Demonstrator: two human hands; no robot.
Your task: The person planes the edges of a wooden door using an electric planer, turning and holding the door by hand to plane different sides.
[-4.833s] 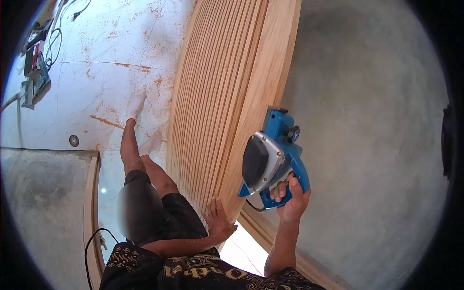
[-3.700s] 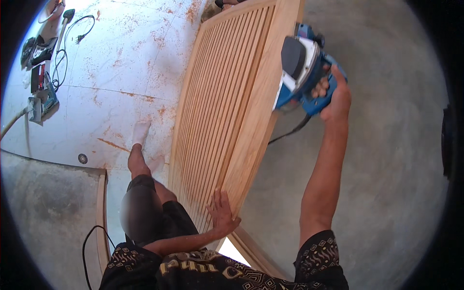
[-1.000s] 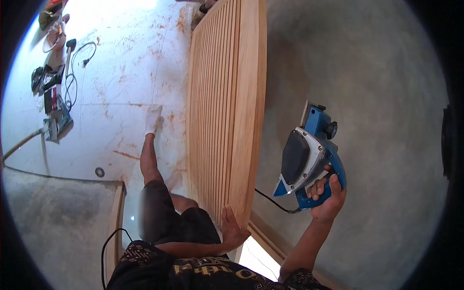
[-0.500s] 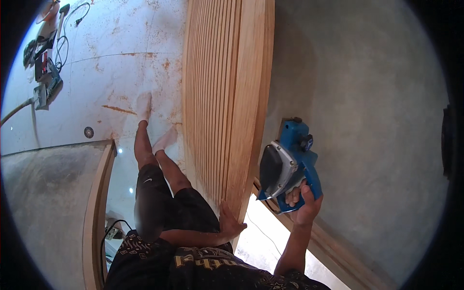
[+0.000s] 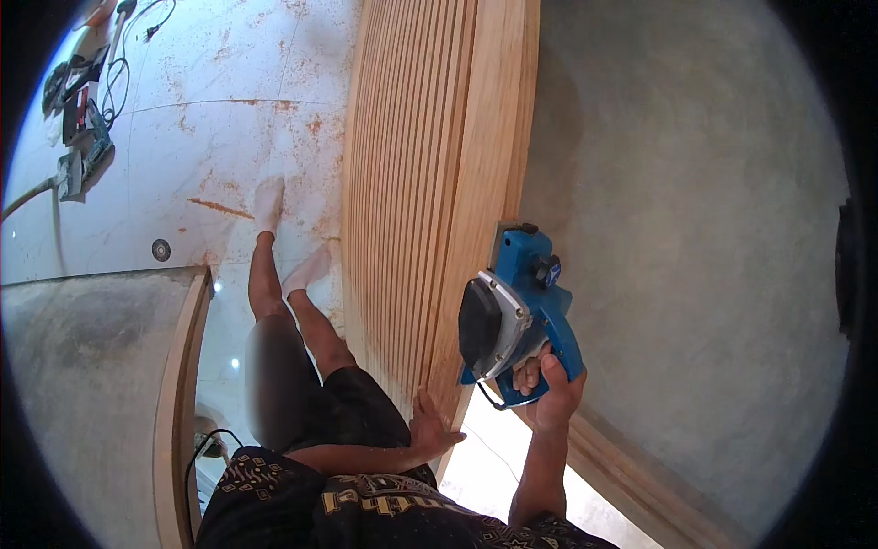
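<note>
A pale wooden door (image 5: 412, 174) with a grooved face stands on edge between my legs and the wall. My left hand (image 5: 432, 433) lies on its near end, fingers stretched along the wood and thumb out toward the edge. In my right hand (image 5: 553, 393) is a blue electric planer (image 5: 526, 311), held by its rear handle with the fingers wrapped round it. The planer sits at the door's right-hand edge, its front over the wood. Its underside is hidden, so full contact with the edge cannot be made out.
A grey plaster wall (image 5: 704, 210) rises on the right, a wooden door frame (image 5: 631, 467) at its foot. Power tools (image 5: 87, 160) and cords lie on the dusty tiled floor (image 5: 219, 82) at far left. A round disc (image 5: 161, 250) lies near a second frame (image 5: 180, 366).
My right hand has brought the planer left, from beside the wall to the door's edge. The door's far end appears slightly further right. My left hand stays on the near end.
</note>
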